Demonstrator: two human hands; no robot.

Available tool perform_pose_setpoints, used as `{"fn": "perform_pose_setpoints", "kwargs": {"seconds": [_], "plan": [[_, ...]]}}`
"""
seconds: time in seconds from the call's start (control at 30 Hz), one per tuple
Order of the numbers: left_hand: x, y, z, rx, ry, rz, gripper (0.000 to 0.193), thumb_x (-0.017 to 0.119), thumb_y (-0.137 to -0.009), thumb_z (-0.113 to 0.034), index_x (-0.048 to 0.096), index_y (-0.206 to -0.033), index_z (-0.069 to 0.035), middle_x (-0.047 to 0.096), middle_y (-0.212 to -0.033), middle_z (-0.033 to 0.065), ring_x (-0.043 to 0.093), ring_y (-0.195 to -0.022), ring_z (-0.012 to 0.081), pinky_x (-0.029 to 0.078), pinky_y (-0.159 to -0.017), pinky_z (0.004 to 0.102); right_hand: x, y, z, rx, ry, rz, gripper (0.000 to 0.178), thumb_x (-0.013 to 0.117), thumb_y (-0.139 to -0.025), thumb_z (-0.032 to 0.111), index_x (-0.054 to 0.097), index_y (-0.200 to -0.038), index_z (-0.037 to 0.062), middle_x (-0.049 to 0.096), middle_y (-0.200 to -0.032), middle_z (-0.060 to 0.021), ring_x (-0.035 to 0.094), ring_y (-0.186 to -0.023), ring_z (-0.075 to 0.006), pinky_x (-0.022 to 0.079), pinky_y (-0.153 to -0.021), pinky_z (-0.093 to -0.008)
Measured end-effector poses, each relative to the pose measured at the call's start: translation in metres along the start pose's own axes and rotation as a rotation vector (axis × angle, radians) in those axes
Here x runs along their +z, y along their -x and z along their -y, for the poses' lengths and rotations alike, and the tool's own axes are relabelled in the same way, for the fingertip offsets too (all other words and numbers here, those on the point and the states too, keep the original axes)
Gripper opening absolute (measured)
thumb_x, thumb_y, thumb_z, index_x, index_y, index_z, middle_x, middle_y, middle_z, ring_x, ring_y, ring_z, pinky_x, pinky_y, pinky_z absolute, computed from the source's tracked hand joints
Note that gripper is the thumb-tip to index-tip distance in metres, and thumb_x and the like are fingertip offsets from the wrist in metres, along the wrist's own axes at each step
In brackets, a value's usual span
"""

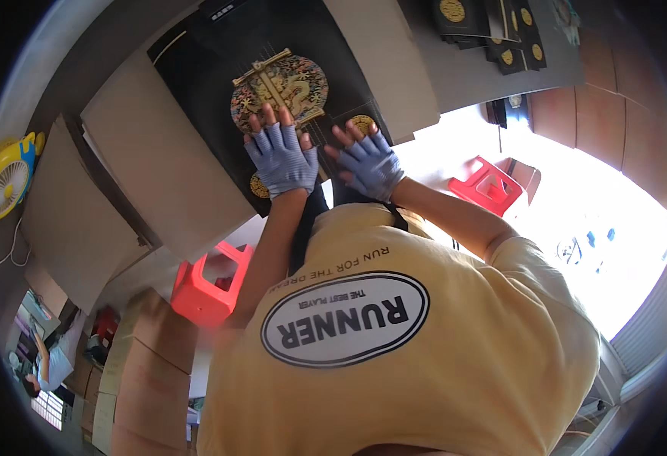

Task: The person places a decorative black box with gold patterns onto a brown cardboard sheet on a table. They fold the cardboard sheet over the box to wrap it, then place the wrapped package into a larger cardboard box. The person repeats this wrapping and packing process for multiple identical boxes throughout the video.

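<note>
A flat black cardboard sheet [219, 61] with a round gold and multicoloured dragon emblem [280, 90] lies on the grey table. My left hand [280, 158], in a blue fingerless glove, presses flat on the sheet just below the emblem, fingers spread. My right hand [371, 163], gloved the same way, rests beside it on the sheet's near edge, its fingertips by a small gold round seal [362, 123]. Neither hand grips anything. My yellow shirt fills the lower frame.
Brown cardboard sheets [158, 159] lie left of the black sheet and another [383, 61] lies right. A yellow fan [6, 178] sits far left. More black pieces with gold seals [501, 30] are stacked top right. Red stools [208, 285] [485, 186] and cardboard boxes [147, 380] stand below. Another person [48, 361] is at lower left.
</note>
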State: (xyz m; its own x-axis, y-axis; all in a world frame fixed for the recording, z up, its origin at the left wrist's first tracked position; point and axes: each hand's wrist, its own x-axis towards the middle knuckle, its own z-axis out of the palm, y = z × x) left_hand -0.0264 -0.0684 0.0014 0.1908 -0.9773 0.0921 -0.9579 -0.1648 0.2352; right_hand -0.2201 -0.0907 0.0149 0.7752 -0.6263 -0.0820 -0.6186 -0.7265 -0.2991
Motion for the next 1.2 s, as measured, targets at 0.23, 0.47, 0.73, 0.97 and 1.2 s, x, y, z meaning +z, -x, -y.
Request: {"fn": "perform_pose_setpoints", "kwargs": {"seconds": [0.23,0.47,0.73,0.97,1.2], "plan": [[0.008,0.000,0.001,-0.007,0.011,0.003,0.062,0.045,-0.090,-0.036,0.037,-0.145,-0.007,0.027,-0.155,0.0148,0.025,-0.141,0.0404,0.023,-0.110,0.0594,-0.005,-0.018,-0.018,-0.036,-0.027,0.082,0.066,0.057,-0.086,0.048,0.039,-0.145,0.0220,0.026,-0.156,-0.0057,0.020,-0.146,-0.0270,0.014,-0.117,-0.0516],[0.012,0.004,0.005,-0.055,0.076,0.052,0.063,0.046,-0.090,-0.037,0.035,-0.145,-0.009,0.026,-0.155,0.0135,0.022,-0.142,0.0395,0.020,-0.111,0.0592,-0.008,-0.209,-0.080,-0.023,0.408,-0.105,0.068,0.045,-0.093,0.053,0.031,-0.149,0.0178,0.021,-0.158,-0.0094,0.015,-0.146,-0.0289,0.011,-0.116,-0.0545],[0.005,0.002,0.003,-0.070,0.224,0.102,0.062,0.050,-0.089,-0.035,0.038,-0.143,-0.009,0.025,-0.155,0.0151,0.023,-0.142,0.0394,0.020,-0.111,0.0604,0.000,-0.461,0.052,-0.224,0.170,-0.245,0.057,0.033,-0.099,0.037,0.031,-0.147,0.0060,0.031,-0.152,-0.0166,0.022,-0.144,-0.0342,0.019,-0.116,-0.0501],[0.022,0.008,0.004,-0.060,0.259,-0.007,0.066,0.052,-0.089,-0.037,0.037,-0.144,-0.006,0.025,-0.154,0.0188,0.024,-0.141,0.0407,0.022,-0.110,0.0599,0.056,-0.251,0.164,-0.977,-0.316,-0.011,0.038,0.062,-0.076,0.027,0.061,-0.110,0.0103,0.061,-0.107,-0.0147,0.058,-0.107,-0.0305,0.046,-0.093,-0.0437],[0.031,0.006,0.004,-0.021,0.201,-0.079,0.066,0.055,-0.088,-0.038,0.037,-0.144,-0.008,0.026,-0.154,0.0180,0.025,-0.141,0.0401,0.025,-0.109,0.0587,0.045,-0.165,0.202,-1.015,-0.387,1.099,0.042,0.053,-0.092,0.034,0.055,-0.129,0.0144,0.053,-0.135,-0.0107,0.043,-0.132,-0.0265,0.031,-0.110,-0.0487]]}}
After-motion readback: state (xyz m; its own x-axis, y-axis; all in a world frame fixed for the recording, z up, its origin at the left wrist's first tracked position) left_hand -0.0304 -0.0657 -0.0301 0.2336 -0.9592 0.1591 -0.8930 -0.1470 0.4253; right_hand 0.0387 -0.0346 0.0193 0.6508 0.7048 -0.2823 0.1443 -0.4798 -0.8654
